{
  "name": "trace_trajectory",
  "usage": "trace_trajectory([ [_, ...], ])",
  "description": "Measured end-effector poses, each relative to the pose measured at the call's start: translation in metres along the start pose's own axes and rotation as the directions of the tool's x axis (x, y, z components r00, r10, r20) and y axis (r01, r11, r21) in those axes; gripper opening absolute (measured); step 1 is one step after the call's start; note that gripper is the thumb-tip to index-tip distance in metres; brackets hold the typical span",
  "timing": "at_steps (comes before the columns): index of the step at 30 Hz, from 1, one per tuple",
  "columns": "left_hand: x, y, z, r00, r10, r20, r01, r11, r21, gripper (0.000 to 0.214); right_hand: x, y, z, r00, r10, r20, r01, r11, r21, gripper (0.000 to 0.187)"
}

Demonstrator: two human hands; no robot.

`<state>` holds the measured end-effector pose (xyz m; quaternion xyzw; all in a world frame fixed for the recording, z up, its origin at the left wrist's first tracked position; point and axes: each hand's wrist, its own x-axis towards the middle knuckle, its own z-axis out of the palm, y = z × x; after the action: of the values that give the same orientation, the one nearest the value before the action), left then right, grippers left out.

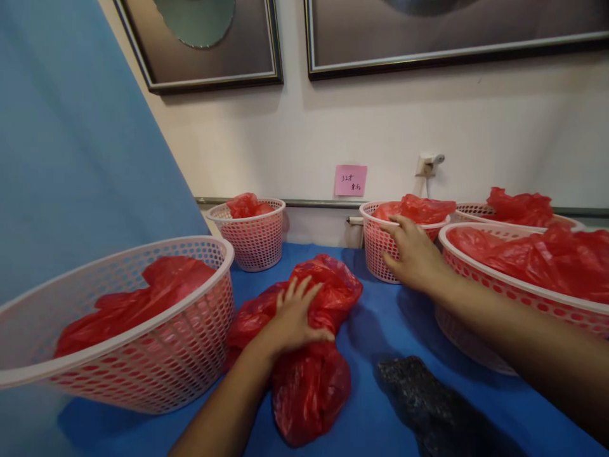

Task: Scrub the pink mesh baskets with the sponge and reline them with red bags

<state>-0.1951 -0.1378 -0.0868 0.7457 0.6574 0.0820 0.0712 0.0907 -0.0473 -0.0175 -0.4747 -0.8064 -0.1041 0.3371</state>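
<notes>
I have the left hand [295, 317] laid flat over a crumpled, shiny red plastic bag [311, 397], palm down and fingers spread across its middle; I cannot tell whether the fingers press into it, but they do not close round it; the bag lies on a bright blue cloth [371, 339], bulging out beyond the fingertips and back toward the wrist. The right hand [413, 251] is in the air ahead and to the right, fingers loosely bent, thumb apart, grasping nothing that I can see; it overlaps a small, round, pale pink perforated plastic basket [378, 244], and I cannot tell whether it touches it; a red plastic liner [423, 207] pokes over that basket's rim. Below the right hand, between the forearms, I see a rumpled, glossy black plastic bundle [431, 397]; to the right of that hand stands a large pale pink perforated basket [459, 336] heaped with red plastic film [561, 260]. Left of the left hand is another large pale pink basket [176, 355] holding a red plastic sheet [137, 304]; beyond the left hand stands a small pink lattice basket [259, 238]; a square pink paper note [351, 181] hangs on the wall past both hands.
</notes>
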Motion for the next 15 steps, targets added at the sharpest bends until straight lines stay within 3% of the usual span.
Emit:
trace_trajectory([
  [2,-0.009,-0.005,0.015,0.982,-0.002,0.191,-0.003,1.0,0.027,0.133,0.016,0.005,0.003,0.991,0.118,0.056,-0.108,0.981,-0.158,0.053],
  [3,-0.014,-0.009,0.023,0.973,-0.025,0.231,0.013,0.998,0.056,0.135,0.024,0.007,0.005,0.98,0.18,0.08,-0.157,0.96,-0.231,0.054],
  [6,-0.018,-0.023,0.043,0.978,-0.09,0.188,0.066,0.989,0.129,0.113,0.04,0.012,0.015,0.928,0.336,0.159,-0.254,0.886,-0.387,0.054],
  [10,-0.009,-0.035,0.052,0.982,-0.155,0.112,0.134,0.976,0.173,0.052,0.046,0.019,0.027,0.837,0.456,0.303,-0.287,0.837,-0.465,0.038],
  [12,-0.005,-0.039,0.052,0.978,-0.184,0.102,0.165,0.971,0.176,0.037,0.046,0.024,0.032,0.829,0.453,0.327,-0.273,0.839,-0.471,0.037],
  [15,-0.004,-0.043,0.054,0.978,-0.185,0.092,0.169,0.973,0.157,0.03,0.049,0.031,0.035,0.835,0.456,0.307,-0.275,0.83,-0.485,0.038],
])
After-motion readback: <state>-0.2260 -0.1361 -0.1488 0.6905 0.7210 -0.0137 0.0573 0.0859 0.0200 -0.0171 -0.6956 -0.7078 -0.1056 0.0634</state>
